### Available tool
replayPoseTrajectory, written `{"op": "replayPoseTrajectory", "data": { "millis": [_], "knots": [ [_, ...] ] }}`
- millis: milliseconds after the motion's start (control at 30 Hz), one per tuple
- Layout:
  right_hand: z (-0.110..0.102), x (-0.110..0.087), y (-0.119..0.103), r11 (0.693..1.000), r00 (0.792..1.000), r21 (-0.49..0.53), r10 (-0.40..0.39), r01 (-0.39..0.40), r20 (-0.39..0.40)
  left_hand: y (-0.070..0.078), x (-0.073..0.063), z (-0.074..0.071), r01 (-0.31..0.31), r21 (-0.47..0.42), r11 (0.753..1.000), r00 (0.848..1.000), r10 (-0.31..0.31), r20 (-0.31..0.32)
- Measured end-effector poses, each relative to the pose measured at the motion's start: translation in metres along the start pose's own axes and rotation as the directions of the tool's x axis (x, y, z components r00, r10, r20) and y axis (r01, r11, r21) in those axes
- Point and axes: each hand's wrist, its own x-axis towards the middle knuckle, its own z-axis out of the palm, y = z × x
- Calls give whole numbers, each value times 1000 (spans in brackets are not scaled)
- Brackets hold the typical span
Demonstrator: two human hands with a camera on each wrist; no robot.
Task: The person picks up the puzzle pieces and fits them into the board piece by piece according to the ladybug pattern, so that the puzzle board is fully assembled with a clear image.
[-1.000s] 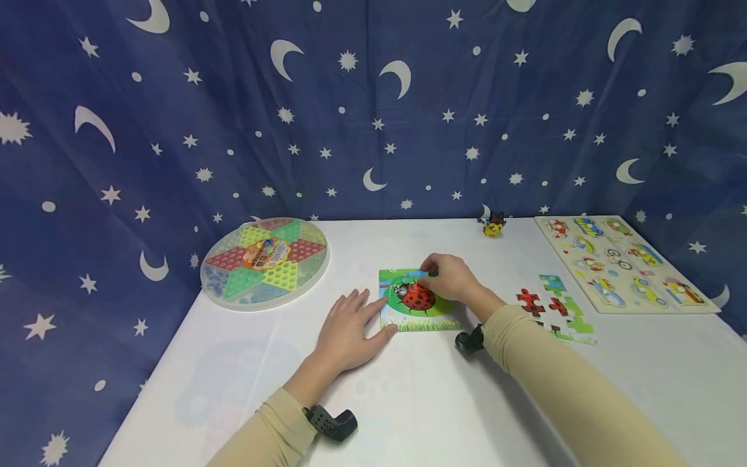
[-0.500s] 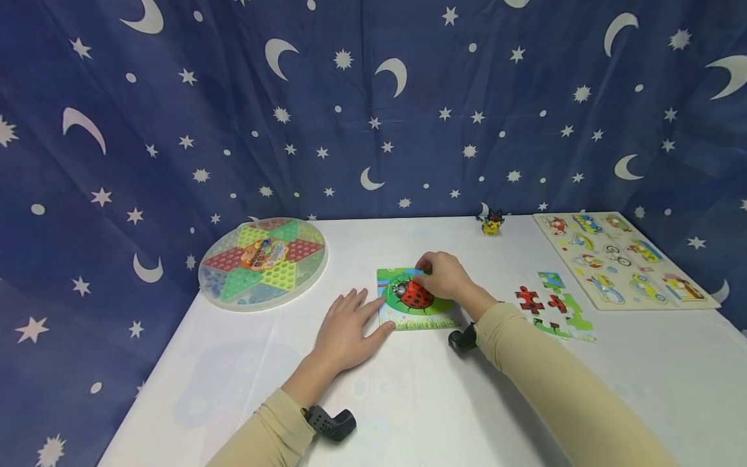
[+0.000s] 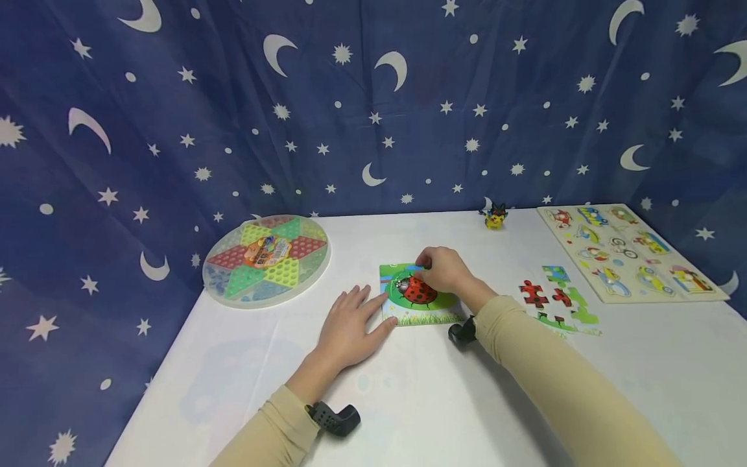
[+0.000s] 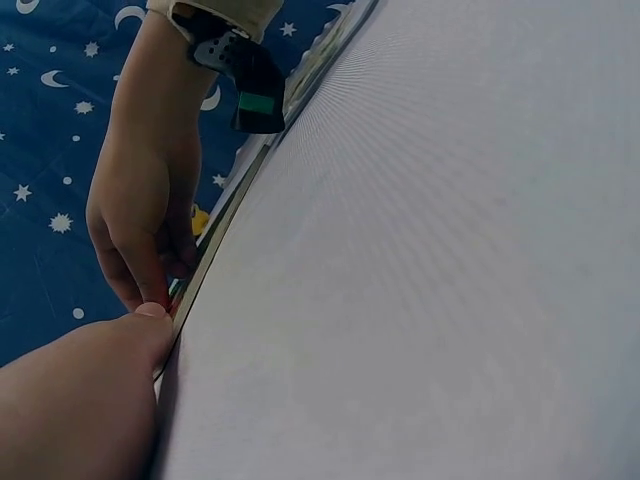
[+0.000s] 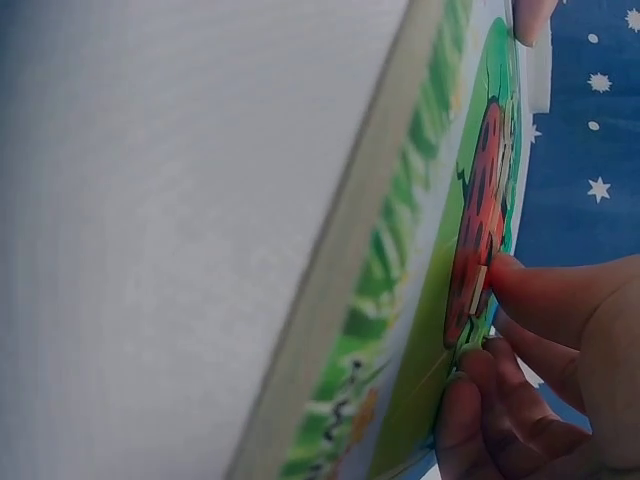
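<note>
In the head view, a square ladybug puzzle [image 3: 423, 318] lies flat at mid-table, grass along its near edge. My left hand [image 3: 350, 327] rests flat with fingers spread, index fingertip and thumb at the puzzle's left edge. My right hand [image 3: 446, 271] covers the puzzle's far right part. Its thumb and fingers pinch a red and green puzzle piece [image 5: 479, 289], whose pale edge stands slightly proud of the picture in the right wrist view. In the left wrist view, the right fingers [image 4: 145, 262] reach down to the board beyond the left thumb [image 4: 150, 335].
Several pieces of another puzzle, including a red one [image 3: 533, 294], lie to the right of the right forearm. A wooden picture board [image 3: 636, 259] is at far right, a small yellow figure [image 3: 494, 218] at the back. A round star-pattern board game [image 3: 297, 285] sits at left.
My right hand has shifted a little to the left over the puzzle, still pinching the piece. The left hand stays at the puzzle's left edge. The head view has moved slightly.
</note>
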Motion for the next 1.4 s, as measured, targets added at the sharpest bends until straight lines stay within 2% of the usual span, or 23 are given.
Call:
{"op": "replayPoseTrajectory", "data": {
  "millis": [233, 400, 600, 900, 1200, 1400],
  "knots": [
    [-5, 2, -2, 1000, 1000, 13, 15, -15, -5, 2, 2, -2, -4, -1, 1000, 1000, 4, -4],
    [0, 0, -3, 999, 999, 32, 38, -37, -11, 1, -1, 0, 7, 5, 1000, 1000, -7, -2],
    [6, -2, -5, 996, 997, 49, 73, -72, -21, 0, -5, 2, -6, 36, 999, 1000, 7, -21],
    [2, 2, -4, 996, 995, 4, 95, -95, -22, 4, -3, 2, -35, 86, 996, 999, 35, 4],
    [2, -4, -6, 998, 998, -20, 66, -66, -22, 7, 10, 2, -50, 77, 996, 994, 57, -92],
    [-1, -15, 1, 996, 998, 79, 40, -36, -46, 4, 6, 6, -29, 25, 999, 995, 31, -92]
  ]
}}
